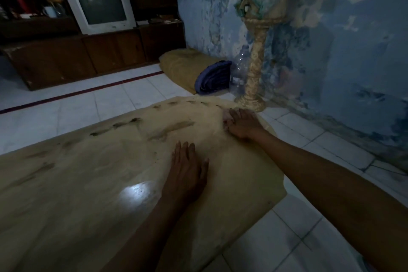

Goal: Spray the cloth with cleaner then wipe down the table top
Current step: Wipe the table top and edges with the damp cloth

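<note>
Left hand lies flat on the table top, palm down, fingers straight and together, holding nothing. Right hand reaches further out, near the table's far corner, palm down with fingers curled over a pale bunched cloth; only a small bit of the cloth shows under the fingertips, on the left-hand side of that hand. How firmly it grips, cannot tell. Cloth sits beyond and to the right of the left hand, well apart from it. Dark smears mark the wood past both hands. A glare spot shines just left of the left wrist. Past the right hand: ornate pedestal stand, clear plastic bottle, folded blue fabric.
</note>
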